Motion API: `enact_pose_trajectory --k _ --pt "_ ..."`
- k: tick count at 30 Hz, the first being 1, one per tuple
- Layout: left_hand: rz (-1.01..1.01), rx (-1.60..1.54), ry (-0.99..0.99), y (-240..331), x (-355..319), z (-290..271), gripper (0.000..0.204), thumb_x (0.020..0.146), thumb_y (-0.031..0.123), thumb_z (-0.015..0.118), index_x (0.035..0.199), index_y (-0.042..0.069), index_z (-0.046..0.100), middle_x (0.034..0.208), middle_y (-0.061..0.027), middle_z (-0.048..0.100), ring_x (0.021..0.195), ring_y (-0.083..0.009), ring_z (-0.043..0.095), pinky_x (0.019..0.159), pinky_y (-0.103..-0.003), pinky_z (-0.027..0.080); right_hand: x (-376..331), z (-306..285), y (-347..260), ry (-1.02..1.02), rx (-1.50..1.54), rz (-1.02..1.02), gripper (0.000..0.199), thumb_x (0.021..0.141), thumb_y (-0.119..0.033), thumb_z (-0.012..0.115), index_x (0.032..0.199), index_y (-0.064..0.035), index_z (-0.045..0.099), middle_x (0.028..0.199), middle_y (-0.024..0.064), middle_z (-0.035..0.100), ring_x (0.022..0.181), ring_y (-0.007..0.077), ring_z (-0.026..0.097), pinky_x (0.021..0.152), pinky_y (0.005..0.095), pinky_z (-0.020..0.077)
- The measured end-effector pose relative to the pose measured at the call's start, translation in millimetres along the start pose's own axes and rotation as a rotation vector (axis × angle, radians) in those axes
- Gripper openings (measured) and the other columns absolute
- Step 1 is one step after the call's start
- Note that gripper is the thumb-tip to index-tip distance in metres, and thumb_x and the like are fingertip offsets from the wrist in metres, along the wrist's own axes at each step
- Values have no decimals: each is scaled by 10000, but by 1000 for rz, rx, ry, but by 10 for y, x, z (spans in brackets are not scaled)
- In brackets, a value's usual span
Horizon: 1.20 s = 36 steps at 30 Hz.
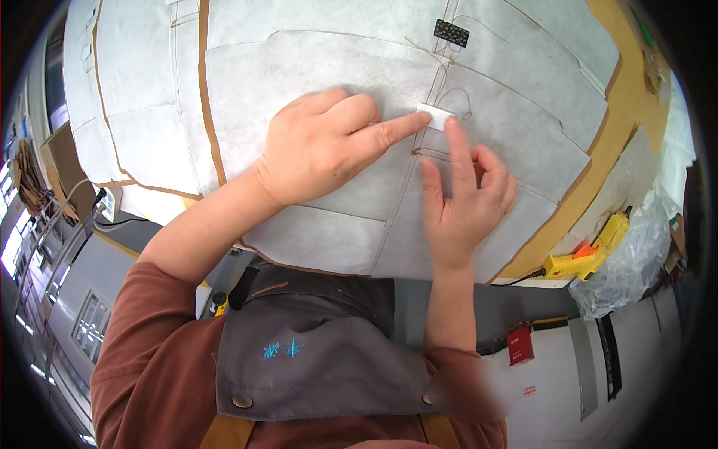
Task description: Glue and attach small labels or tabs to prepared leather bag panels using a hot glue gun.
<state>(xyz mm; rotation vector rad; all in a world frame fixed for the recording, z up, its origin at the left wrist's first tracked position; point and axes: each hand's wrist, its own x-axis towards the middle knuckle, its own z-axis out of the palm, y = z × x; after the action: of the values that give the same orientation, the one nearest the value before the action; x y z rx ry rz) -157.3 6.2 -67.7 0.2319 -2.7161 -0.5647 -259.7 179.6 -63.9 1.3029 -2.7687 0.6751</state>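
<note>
A small white rectangular piece (436, 117) lies on a seam of the grey-white fabric panel (314, 67). My left hand (325, 138) reaches over from the left, its index finger stretched out and its tip on the piece's left end. The other left fingers are bent, and their undersides are hidden. My right hand (467, 191) has its index fingertip at the piece's right end. Its thumb stands apart and the remaining fingers curl loosely. Neither hand grips the piece; both touch it by fingertip. Thin loose threads (469, 105) curl beside it.
A black dotted rectangular piece (452, 33) sits on the same seam, farther away. Brown edging (212, 112) borders the panels. At right are a yellow tool (591, 251) with a cable, a clear plastic bag (624, 277) and a red packet (520, 346).
</note>
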Motion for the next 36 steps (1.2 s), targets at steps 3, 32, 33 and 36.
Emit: enact_pose_trajectory --k 3,32,33,36 --pt "-1 22 10 19 7 -2 553 627 96 765 1152 264 712 617 42 383 526 -120 413 433 -258 363 4 -11 -12 -63 -54 24 363 857 -459 652 1206 -362 672 937 -51 492 857 152 455 818 334 350" --pt "-3 78 -21 107 50 -68 399 695 138 717 1070 273 694 656 38 436 586 -141 491 499 -278 444 10 -17 -17 -35 -19 -17 397 829 -372 704 1221 -343 655 950 -55 515 922 168 503 901 397 360" --pt "-15 71 -11 112 56 -62 395 703 139 716 1073 275 691 656 37 439 588 -142 493 500 -279 446 10 -14 -14 -24 -7 -2 393 832 -372 700 1220 -335 657 951 -51 521 921 169 507 901 399 361" --pt "-15 58 -15 107 58 -89 382 721 141 717 1078 275 679 661 39 450 594 -143 502 500 -279 451 42 -23 -35 -2 -7 -1 398 836 -376 694 1228 -322 654 951 -43 533 921 172 513 902 402 362"
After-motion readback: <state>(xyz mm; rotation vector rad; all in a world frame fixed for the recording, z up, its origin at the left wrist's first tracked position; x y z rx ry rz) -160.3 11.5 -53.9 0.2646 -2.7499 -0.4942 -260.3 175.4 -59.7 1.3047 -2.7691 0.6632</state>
